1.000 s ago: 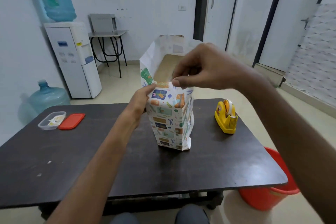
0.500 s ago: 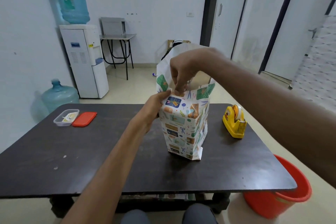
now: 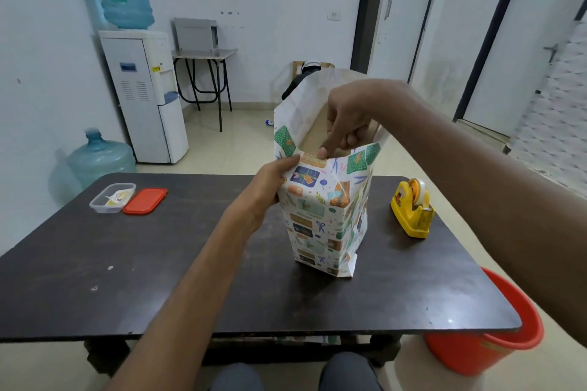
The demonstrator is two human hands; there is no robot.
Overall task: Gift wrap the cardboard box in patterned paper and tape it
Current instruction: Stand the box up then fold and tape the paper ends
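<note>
The cardboard box (image 3: 316, 136) stands upright in the middle of the dark table (image 3: 158, 279), wrapped in patterned paper (image 3: 320, 219) whose top end stands open above the brown box top. My left hand (image 3: 270, 190) grips the paper at the box's upper left corner. My right hand (image 3: 344, 124) reaches down into the open paper end, index finger pressing the near paper edge onto the box top, other fingers curled. A yellow tape dispenser (image 3: 411, 211) sits on the table to the right.
A clear plastic container (image 3: 111, 198) and its red lid (image 3: 145, 201) lie at the table's far left. A red bucket (image 3: 486, 343) stands on the floor beside the table's right front corner. A water dispenser (image 3: 143, 95) and a spare bottle (image 3: 98, 159) stand behind.
My right hand has moved from pinching the near top paper edge to reaching down inside the open end. The view shifted lower and left. My left hand kept its hold.
</note>
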